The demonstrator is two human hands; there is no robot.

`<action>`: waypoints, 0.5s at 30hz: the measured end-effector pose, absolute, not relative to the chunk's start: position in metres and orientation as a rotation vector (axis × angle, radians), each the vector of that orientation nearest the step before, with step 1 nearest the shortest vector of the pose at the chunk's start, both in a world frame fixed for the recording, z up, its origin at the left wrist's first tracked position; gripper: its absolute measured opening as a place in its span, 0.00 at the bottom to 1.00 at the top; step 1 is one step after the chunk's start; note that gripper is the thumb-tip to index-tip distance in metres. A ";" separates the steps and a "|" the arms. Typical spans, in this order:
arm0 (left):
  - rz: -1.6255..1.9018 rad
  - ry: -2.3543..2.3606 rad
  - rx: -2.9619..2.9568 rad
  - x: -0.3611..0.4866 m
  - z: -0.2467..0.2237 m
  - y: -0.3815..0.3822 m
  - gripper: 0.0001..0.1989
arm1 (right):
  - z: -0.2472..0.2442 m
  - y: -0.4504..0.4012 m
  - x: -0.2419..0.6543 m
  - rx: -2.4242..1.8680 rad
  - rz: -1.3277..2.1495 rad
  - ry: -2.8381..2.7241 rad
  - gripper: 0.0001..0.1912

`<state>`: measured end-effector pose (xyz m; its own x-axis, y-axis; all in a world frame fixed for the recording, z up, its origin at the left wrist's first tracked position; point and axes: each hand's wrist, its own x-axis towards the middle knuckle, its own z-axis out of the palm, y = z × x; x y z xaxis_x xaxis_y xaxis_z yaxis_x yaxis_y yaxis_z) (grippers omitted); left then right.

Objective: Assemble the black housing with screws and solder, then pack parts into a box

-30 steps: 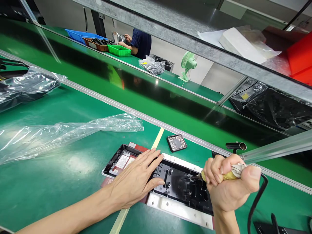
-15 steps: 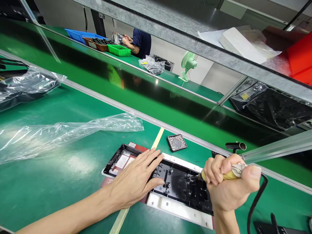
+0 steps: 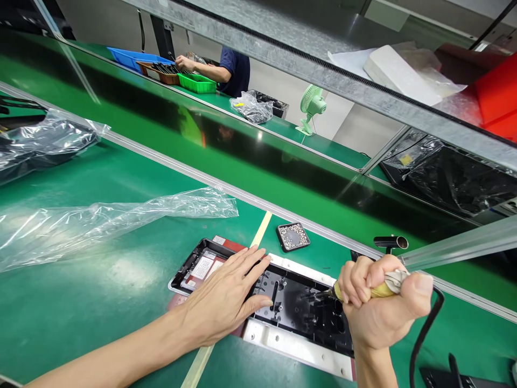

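The left grip [image 3: 230, 299] hides part of the black casing [image 3: 295, 303]. At two o'clock, my view clips a red bin [image 3: 498, 97].

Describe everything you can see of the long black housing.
The long black housing looks like moulded plastic, with a raised rim and upright posts; labels show within its left end. It lies open side up, its right portion between white rails. The left hand lies across its middle, hiding part; the tool in the right hand reaches into the right portion, contact unclear.
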<state>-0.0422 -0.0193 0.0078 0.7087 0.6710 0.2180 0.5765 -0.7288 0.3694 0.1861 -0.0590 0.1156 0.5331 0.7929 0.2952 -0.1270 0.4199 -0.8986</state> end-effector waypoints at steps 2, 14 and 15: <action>0.500 0.986 2.638 -0.042 0.008 -0.019 0.34 | 0.116 -0.060 0.186 -0.966 0.661 -0.811 0.28; 0.441 0.980 2.612 -0.042 0.010 -0.018 0.35 | 0.115 -0.059 0.186 -0.973 0.645 -0.820 0.28; 0.442 0.983 2.611 -0.042 0.010 -0.018 0.35 | 0.115 -0.059 0.186 -0.977 0.643 -0.817 0.28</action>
<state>-0.0416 -0.0176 0.0095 0.7162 0.6759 0.1737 0.5786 -0.7142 0.3939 0.1861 -0.0586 0.1153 0.5452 0.7818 0.3026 -0.1103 0.4247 -0.8986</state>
